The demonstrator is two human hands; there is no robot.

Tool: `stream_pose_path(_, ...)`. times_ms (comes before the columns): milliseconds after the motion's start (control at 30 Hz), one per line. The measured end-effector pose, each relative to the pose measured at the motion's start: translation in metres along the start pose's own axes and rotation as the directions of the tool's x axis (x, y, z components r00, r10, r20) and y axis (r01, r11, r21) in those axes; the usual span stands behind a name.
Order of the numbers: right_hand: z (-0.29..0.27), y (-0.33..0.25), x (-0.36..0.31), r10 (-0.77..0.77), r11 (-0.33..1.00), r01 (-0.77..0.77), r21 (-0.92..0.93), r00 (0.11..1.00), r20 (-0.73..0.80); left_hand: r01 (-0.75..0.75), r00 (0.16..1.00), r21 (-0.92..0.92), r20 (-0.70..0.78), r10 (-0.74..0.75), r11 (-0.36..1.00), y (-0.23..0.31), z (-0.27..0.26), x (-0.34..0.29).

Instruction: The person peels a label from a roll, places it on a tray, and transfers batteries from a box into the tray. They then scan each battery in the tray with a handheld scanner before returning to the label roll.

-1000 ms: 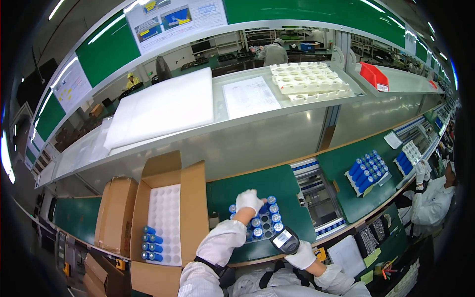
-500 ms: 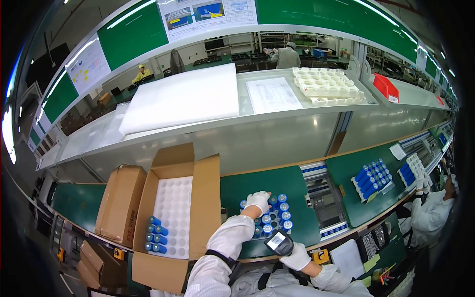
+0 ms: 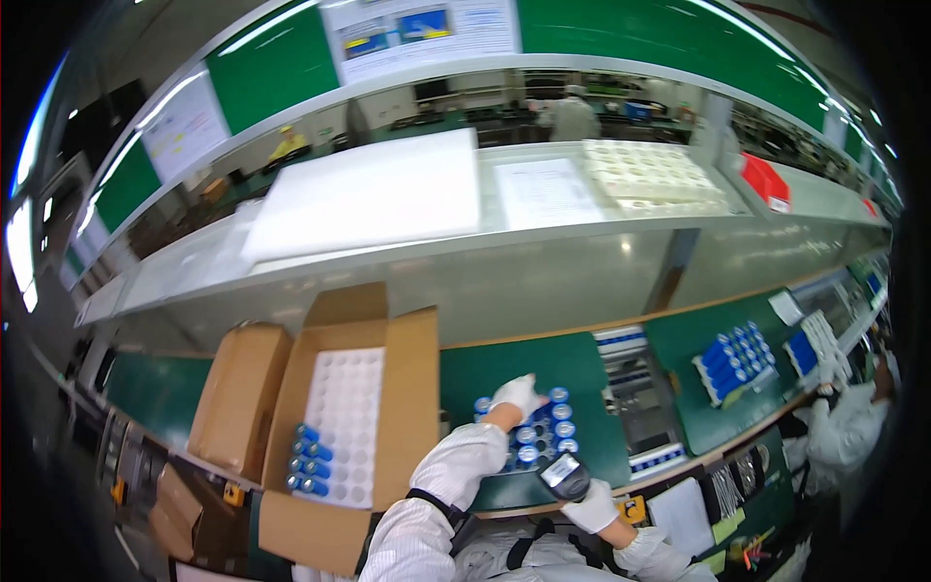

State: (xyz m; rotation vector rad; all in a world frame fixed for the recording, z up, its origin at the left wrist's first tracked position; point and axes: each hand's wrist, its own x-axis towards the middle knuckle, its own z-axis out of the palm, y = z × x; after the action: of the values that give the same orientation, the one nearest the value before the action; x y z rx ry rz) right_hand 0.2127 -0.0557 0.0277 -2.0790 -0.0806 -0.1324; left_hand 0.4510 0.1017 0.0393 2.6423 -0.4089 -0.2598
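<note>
Blue cylindrical battery cells (image 3: pixel 563 411) stand upright in a group on the green work mat, in a holder mostly hidden beneath them. My gloved left hand (image 3: pixel 517 393) reaches over the group's far side, fingers curled down among the cells. Blur and the hand itself hide what its fingertips grip. At the group's near right corner, my gloved right hand (image 3: pixel 593 508) is wrapped round a dark handheld scanner (image 3: pixel 564 476) with a small lit screen. To the left, an open cardboard box (image 3: pixel 412 388) contains a white foam tray (image 3: pixel 346 398) and several more blue cells (image 3: pixel 308 461).
A closed carton (image 3: pixel 238 403) stands left of the open box. Right of the mat run conveyor rails (image 3: pixel 645 398), then another group of cells (image 3: pixel 734 361). Above, a shelf bears white foam sheet (image 3: pixel 369 194), cream plastic trays (image 3: pixel 655 175) and a red bin (image 3: pixel 766 181). A co-worker (image 3: pixel 842 427) works at far right.
The whole view has shifted slightly and blurred. My left hand's fingers now point further down into the cells. The scanner has turned a little in my right hand, beside the near cells.
</note>
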Motion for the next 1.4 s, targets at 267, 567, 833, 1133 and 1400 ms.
stream_pose_path(267,0.022,-0.016,0.02,-0.029,0.996,0.03,0.081,0.999,-0.014,0.194,0.693,-0.228,-0.656,-0.298,0.954,-0.107,-0.158,-0.066)
stream_pose_path(567,0.047,-0.032,0.02,-0.035,0.995,0.031,0.092,0.998,0.05,0.761,0.646,0.234,-0.181,-0.742,0.605,-0.291,-0.144,-0.266)
stream_pose_path(833,0.054,-0.048,0.026,-0.048,0.999,0.044,0.023,0.975,0.215,0.764,0.485,-0.133,-0.525,-0.699,0.631,-0.343,-0.099,-0.261)
stream_pose_path(1133,0.049,-0.042,0.013,-0.015,0.999,0.006,0.041,0.975,0.224,-0.122,0.346,-0.896,-0.441,-0.828,0.426,-0.307,-0.12,-0.257)
stream_pose_path(1400,0.041,-0.068,0.021,-0.06,0.979,-0.006,0.206,0.948,0.313,-0.451,0.663,-0.817,-0.036,-0.748,-0.36,-0.315,-0.105,-0.204)
